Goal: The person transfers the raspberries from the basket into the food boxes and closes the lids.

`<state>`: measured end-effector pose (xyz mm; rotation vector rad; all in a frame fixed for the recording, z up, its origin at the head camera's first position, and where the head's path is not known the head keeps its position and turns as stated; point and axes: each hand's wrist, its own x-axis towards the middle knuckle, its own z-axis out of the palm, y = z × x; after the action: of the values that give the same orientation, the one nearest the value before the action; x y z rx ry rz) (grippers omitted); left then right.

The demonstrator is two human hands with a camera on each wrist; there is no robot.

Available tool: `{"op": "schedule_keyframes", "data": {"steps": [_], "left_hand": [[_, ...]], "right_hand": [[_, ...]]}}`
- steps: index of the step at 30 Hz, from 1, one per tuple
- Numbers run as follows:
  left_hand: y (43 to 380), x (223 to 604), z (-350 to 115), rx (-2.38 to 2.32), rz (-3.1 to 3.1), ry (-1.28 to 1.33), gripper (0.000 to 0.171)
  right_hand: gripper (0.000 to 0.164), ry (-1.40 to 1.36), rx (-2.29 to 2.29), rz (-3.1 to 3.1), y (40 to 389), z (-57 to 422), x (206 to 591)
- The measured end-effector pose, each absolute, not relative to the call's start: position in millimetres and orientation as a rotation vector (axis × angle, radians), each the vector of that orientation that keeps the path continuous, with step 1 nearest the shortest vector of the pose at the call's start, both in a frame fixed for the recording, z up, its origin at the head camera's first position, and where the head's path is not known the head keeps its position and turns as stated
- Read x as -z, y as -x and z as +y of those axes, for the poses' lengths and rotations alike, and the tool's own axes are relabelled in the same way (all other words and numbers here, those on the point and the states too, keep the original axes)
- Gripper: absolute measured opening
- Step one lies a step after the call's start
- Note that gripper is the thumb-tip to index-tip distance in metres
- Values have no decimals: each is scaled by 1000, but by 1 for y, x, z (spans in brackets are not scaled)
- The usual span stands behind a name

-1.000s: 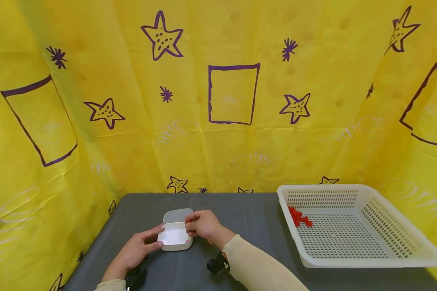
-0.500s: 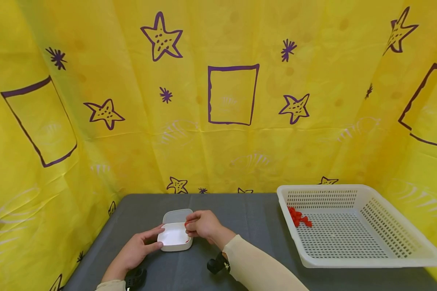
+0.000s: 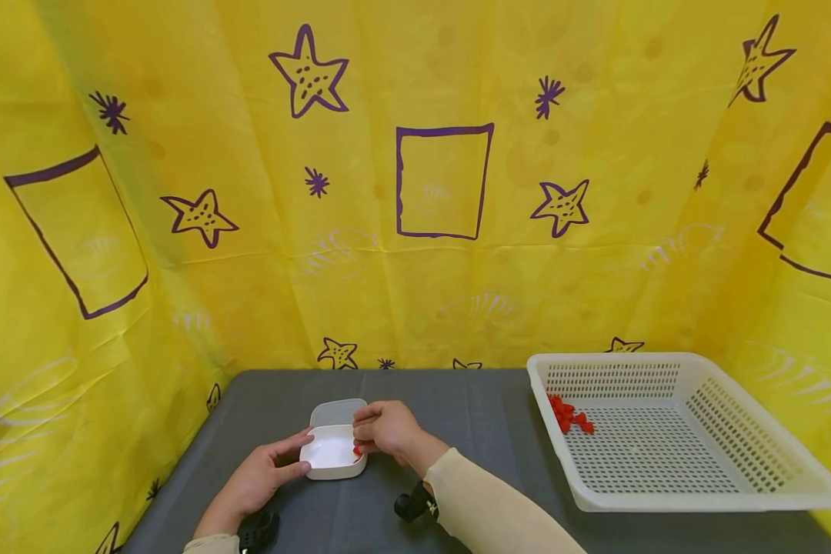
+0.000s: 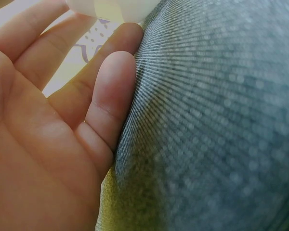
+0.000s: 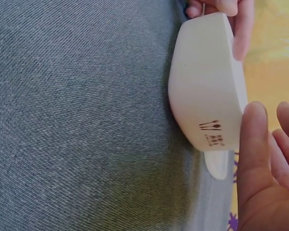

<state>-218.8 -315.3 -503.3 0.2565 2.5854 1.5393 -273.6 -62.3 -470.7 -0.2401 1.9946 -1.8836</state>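
Note:
A small white lunch box [image 3: 328,448] stands on the grey table, a translucent lid [image 3: 338,412] lying behind it. My left hand [image 3: 268,469] holds the box's left side between thumb and fingers; in the left wrist view the lower fingers [image 4: 111,91] rest along the cloth. My right hand [image 3: 388,429] is over the box's right edge, its fingertips inside the rim. Under them a small red piece [image 3: 357,452] shows in the box's right side. The right wrist view has the fingers [image 5: 255,130] beside the rim, spread apart, with nothing seen between them.
A large white plastic basket [image 3: 706,502] stands at the right, several small red pieces [image 3: 562,413] gathered at its left end. A grey cloth [image 3: 457,431] covers the table. Yellow curtains [image 3: 443,292] with starfish prints hang behind and on both sides.
The red piece that showed at my right fingertips is now lower, inside the box's right side. Both hands and the box have stayed nearly still.

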Motion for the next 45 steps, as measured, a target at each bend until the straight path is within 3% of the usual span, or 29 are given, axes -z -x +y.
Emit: {"op": "schedule_keyframes", "data": {"steps": [5, 11, 23, 30, 34, 45], "left_hand": [[218, 506, -316, -1533, 2593, -263, 54], [219, 508, -317, -1542, 2591, -228, 54], [220, 510, -317, -1550, 2585, -233, 54], [221, 505, -317, -1527, 2614, -244, 54], [221, 504, -316, -1505, 2632, -234, 53], [221, 506, -317, -1504, 2628, -233, 52]], "right_hand": [[27, 299, 1844, 1981, 276, -57, 460], [33, 383, 1793, 2023, 291, -31, 417], [52, 529, 1933, 1983, 326, 119, 343], [60, 434, 1971, 2013, 328, 214, 336], [53, 394, 1978, 2037, 323, 256, 341], [65, 274, 1755, 2123, 316, 310, 375]]}}
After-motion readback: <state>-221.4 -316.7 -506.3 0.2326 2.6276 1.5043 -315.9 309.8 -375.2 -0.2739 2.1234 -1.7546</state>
